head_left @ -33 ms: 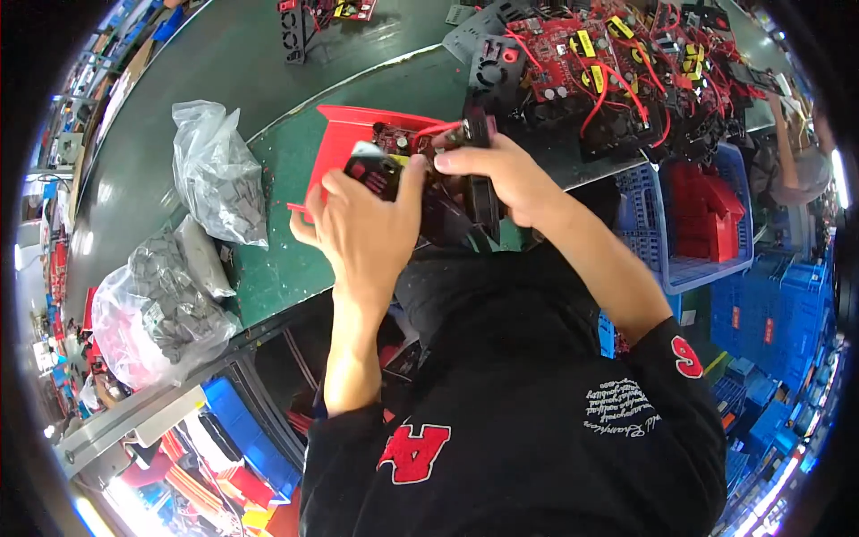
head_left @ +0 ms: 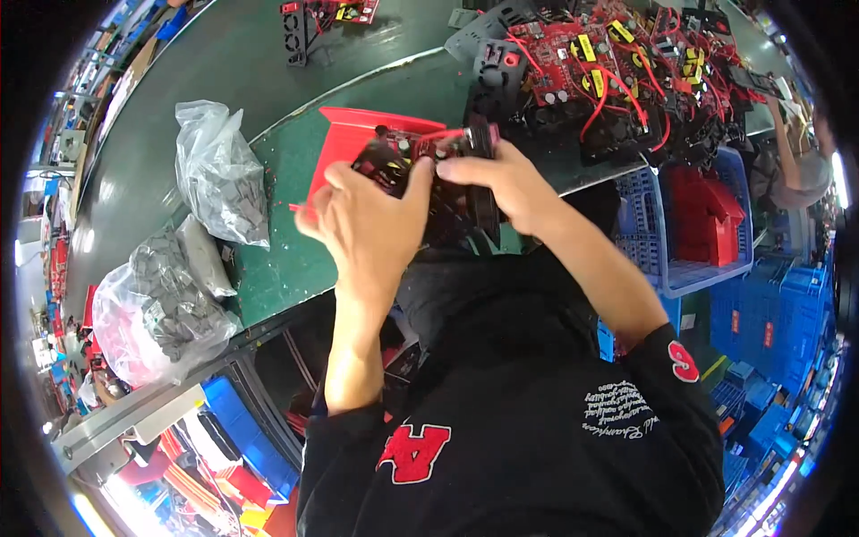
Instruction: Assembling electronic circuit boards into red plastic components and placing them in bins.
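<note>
Both my hands hold a circuit board assembly (head_left: 419,146) with dark end pieces, red wires and small round components. My left hand (head_left: 362,215) is closed around its left side, where a dark, motion-blurred part (head_left: 380,166) shows above the fingers. At the right end, my right hand (head_left: 519,183) grips beside a black end panel (head_left: 483,143), with the thumb stretched across toward the left thumb. Behind the assembly lies a red sheet-like casing (head_left: 338,148) on the green table. My hands hide the assembly's underside and part of the casing.
Clear plastic bags of small grey pieces (head_left: 224,183) (head_left: 174,304) lie on the left. Several wired red boards (head_left: 591,72) are piled at the back right. A blue crate (head_left: 662,242) with red casings (head_left: 707,215) stands to the right. Another person's arm (head_left: 787,148) shows far right.
The dark part above my left fingers has turned and lost its bright glare. My hands keep nearly the same place on the assembly.
</note>
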Demonstrator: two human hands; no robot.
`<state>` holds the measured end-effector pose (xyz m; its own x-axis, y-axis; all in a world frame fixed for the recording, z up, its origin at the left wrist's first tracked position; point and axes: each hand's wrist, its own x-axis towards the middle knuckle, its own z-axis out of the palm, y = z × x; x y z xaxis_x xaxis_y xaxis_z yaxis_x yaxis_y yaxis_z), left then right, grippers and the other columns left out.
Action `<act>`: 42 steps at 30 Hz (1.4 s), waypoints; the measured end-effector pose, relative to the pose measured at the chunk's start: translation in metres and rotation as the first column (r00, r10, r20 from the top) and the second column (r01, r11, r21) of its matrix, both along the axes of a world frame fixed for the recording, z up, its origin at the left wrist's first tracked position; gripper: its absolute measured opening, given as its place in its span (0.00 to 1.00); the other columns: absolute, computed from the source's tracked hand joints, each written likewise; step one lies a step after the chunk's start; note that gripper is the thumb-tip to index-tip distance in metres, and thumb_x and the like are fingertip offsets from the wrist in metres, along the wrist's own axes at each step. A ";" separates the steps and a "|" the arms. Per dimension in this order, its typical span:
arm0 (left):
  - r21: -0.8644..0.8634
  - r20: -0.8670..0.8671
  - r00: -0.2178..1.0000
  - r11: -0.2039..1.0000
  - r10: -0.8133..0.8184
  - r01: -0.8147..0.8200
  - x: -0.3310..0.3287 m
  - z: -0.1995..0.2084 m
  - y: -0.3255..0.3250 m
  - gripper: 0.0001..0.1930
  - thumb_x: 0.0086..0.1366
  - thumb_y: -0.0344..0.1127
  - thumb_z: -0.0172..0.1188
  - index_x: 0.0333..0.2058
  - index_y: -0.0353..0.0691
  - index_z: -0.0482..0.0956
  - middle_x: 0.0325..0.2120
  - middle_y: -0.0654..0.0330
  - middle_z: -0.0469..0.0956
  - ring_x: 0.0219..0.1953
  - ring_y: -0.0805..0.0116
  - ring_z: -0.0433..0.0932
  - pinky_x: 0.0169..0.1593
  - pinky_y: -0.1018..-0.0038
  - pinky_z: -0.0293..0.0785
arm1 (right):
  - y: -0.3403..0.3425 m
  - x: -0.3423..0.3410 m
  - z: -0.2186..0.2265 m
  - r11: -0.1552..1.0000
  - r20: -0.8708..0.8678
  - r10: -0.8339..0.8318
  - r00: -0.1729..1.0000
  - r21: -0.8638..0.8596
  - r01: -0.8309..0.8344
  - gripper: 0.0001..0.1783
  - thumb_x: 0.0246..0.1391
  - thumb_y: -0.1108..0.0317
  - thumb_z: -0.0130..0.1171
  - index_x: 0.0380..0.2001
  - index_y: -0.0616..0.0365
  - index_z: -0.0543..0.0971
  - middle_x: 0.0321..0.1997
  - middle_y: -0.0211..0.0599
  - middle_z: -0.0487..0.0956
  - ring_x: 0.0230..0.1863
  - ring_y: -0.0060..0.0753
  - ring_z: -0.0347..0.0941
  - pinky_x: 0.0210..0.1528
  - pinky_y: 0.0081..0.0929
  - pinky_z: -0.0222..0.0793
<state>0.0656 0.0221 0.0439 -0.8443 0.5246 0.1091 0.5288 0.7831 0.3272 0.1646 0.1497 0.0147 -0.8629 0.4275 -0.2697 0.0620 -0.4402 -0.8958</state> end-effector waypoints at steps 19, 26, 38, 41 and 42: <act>-0.032 0.186 0.978 0.995 0.095 -0.091 -0.134 -0.058 -0.065 0.29 0.65 0.58 0.51 0.39 0.33 0.80 0.29 0.44 0.77 0.28 0.46 0.77 0.38 0.60 0.72 | 0.003 0.011 -0.022 0.950 0.031 -0.011 0.999 -0.311 0.020 0.20 0.56 0.61 0.59 0.49 0.59 0.76 0.45 0.38 0.80 0.41 0.32 0.79 0.43 0.28 0.74; 0.389 0.522 0.850 0.906 -0.067 -0.168 -0.120 -0.084 -0.087 0.24 0.71 0.51 0.48 0.41 0.31 0.76 0.26 0.56 0.71 0.21 0.69 0.71 0.25 0.73 0.72 | -0.016 -0.027 -0.018 0.938 -0.007 -0.098 0.995 -0.336 0.090 0.10 0.53 0.62 0.59 0.34 0.57 0.78 0.30 0.29 0.76 0.29 0.22 0.70 0.35 0.22 0.66; 0.417 0.855 0.500 0.754 -0.137 -0.507 -0.034 -0.045 -0.051 0.21 0.64 0.44 0.58 0.41 0.28 0.75 0.31 0.47 0.81 0.26 0.57 0.83 0.30 0.66 0.82 | -0.006 -0.048 -0.009 0.983 -0.042 0.136 0.990 0.132 -0.129 0.25 0.53 0.66 0.61 0.52 0.65 0.72 0.49 0.37 0.77 0.49 0.26 0.72 0.56 0.27 0.63; 0.524 0.800 0.575 0.664 -0.171 -0.533 -0.038 -0.059 -0.040 0.14 0.61 0.38 0.55 0.34 0.29 0.78 0.26 0.51 0.81 0.23 0.60 0.83 0.28 0.69 0.82 | -0.006 -0.044 0.017 0.897 0.159 0.170 0.972 0.384 -0.220 0.37 0.51 0.62 0.64 0.59 0.69 0.62 0.55 0.45 0.73 0.55 0.32 0.69 0.60 0.30 0.61; 0.574 0.774 0.592 0.642 -0.224 -0.508 -0.037 -0.063 -0.032 0.14 0.61 0.37 0.55 0.34 0.30 0.78 0.26 0.52 0.81 0.23 0.61 0.83 0.27 0.69 0.82 | 0.001 -0.040 0.007 0.835 0.124 0.125 0.984 0.523 -0.171 0.41 0.50 0.63 0.65 0.62 0.71 0.58 0.59 0.50 0.69 0.63 0.38 0.64 0.64 0.29 0.57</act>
<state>0.0288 -0.0095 -0.0192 -0.8347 0.4460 -0.3230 -0.2889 0.1446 0.9464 0.1241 0.1511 0.0222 -0.9124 0.3941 -0.1104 0.1705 0.1206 -0.9780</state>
